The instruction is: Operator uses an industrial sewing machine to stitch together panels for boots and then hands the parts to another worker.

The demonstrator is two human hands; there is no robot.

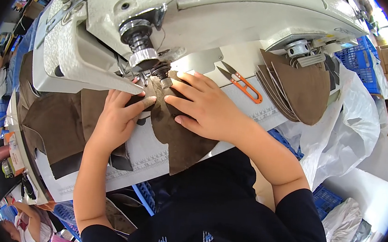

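A brown suede-like piece (180,143) lies under the needle area of a white sewing machine (240,25), its wide end hanging toward me. My left hand (118,120) is at its left side, thumb on top and the fingers bent, partly hidden by the machine's guard. It appears to grip the piece's edge close to the needle. My right hand (207,107) rests flat on the piece from the right, fingers spread and pointing at the presser foot. The machine head hides the exact stitching spot.
Orange-handled thread snips (248,89) lie right of my right hand. Farther right stands a fanned stack of brown pieces (306,92). More brown pieces (58,124) drape over the left side. A ruler strip (150,160) runs along the table's near edge. Clear plastic bags (350,122) hang at right.
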